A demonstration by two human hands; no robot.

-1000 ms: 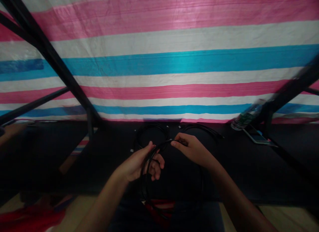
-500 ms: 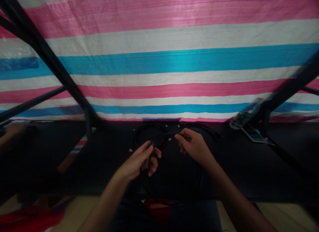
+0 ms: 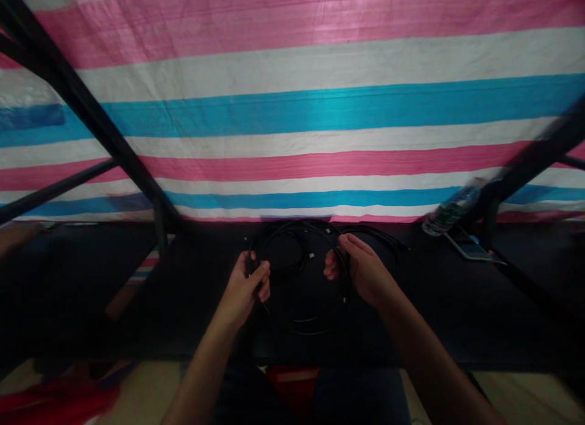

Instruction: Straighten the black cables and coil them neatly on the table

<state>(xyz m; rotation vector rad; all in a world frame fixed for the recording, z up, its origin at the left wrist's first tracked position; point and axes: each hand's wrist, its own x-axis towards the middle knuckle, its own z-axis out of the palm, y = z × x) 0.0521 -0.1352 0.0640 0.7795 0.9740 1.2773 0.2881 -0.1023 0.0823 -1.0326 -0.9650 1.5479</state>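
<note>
A black cable (image 3: 315,223) runs in a wide loop between my two hands, just above the dark tabletop (image 3: 192,297). My left hand (image 3: 247,288) is closed around the left side of the loop, thumb pressed against the fingers. On the opposite side my right hand (image 3: 354,263) pinches the cable, with strands hanging below its fingers. A small pale connector (image 3: 344,300) shows beneath the right hand. Behind the loop lie another coiled black cable (image 3: 301,263) and, farther right, a third bundle of cable (image 3: 384,235). The dim light hides where the strands cross.
A plastic bottle (image 3: 450,215) leans at the back right, beside a phone (image 3: 470,247). Dark metal struts (image 3: 114,145) slant up on both sides, before a striped plastic sheet (image 3: 292,114). Small white bits (image 3: 311,256) lie on the table. Another person's blurred hand (image 3: 18,237) is at far left.
My hands have moved apart, the left one slightly leftward and the right one rightward. The cable between them now forms a larger, rounder loop. My left fingers have closed.
</note>
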